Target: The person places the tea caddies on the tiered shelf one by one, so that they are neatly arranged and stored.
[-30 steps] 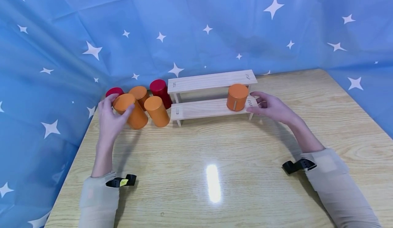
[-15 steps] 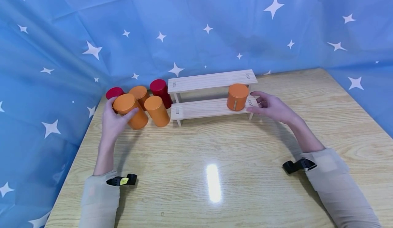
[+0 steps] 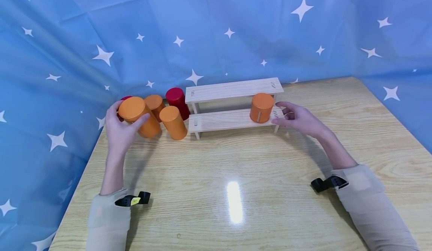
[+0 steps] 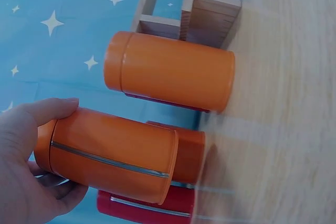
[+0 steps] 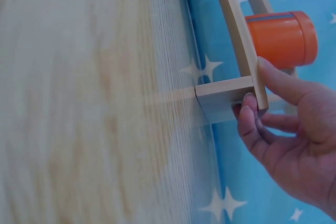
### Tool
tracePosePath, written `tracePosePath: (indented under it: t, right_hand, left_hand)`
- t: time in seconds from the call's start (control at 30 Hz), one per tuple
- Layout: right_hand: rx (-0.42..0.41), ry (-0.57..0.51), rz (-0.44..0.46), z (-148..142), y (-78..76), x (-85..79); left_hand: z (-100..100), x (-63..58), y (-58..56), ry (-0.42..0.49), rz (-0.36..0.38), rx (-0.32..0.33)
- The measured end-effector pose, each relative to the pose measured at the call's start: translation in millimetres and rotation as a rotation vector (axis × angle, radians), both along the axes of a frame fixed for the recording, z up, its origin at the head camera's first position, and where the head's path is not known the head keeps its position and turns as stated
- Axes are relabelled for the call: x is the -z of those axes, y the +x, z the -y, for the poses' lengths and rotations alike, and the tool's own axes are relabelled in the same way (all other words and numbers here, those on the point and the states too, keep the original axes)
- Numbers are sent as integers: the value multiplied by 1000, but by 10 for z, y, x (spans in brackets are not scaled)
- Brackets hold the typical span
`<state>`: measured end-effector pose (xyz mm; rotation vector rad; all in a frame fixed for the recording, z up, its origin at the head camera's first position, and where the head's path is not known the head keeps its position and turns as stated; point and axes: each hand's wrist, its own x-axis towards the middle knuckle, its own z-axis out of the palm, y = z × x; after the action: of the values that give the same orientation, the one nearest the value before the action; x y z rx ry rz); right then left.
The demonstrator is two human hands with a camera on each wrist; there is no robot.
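My left hand [image 3: 118, 131] grips a tall orange canister [image 3: 148, 125] round its lid end, thumb on one side and fingers on the other. In the left wrist view this canister [image 4: 110, 156] is tilted, its base apart from the tabletop. My right hand [image 3: 298, 119] pinches the right end of a two-tier wooden shelf [image 3: 222, 119]; the right wrist view puts the thumb at the top of the lower board [image 5: 233, 22] and curled fingers beneath. Beside that thumb, a short orange canister [image 3: 261, 108] stands upright on the lower tier.
Left of the shelf stand another tall orange canister [image 3: 173, 123], a shorter orange one [image 3: 155, 104] and a red one [image 3: 177, 101]. A second red canister [image 3: 126, 98] is mostly hidden behind the held one. A blue star-patterned cloth [image 3: 216, 26] hangs behind the wooden table [image 3: 202, 191].
My left hand has closed further round the tall orange canister and shifted it slightly up and left in the head view. The right hand and the shelf have stayed put.
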<state>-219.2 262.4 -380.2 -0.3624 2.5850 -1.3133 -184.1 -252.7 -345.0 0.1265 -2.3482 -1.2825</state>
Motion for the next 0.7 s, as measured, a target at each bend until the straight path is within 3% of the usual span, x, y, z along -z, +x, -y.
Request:
tracePosePath:
  t: [0.37, 0.7]
  right_hand:
    - [-10, 3, 0, -3, -9, 8]
    - [-2, 8, 7, -5, -3, 1]
  left_hand:
    - [-74, -181, 91, -102, -108, -72]
    - [-153, -265, 134, -156, -206, -57]
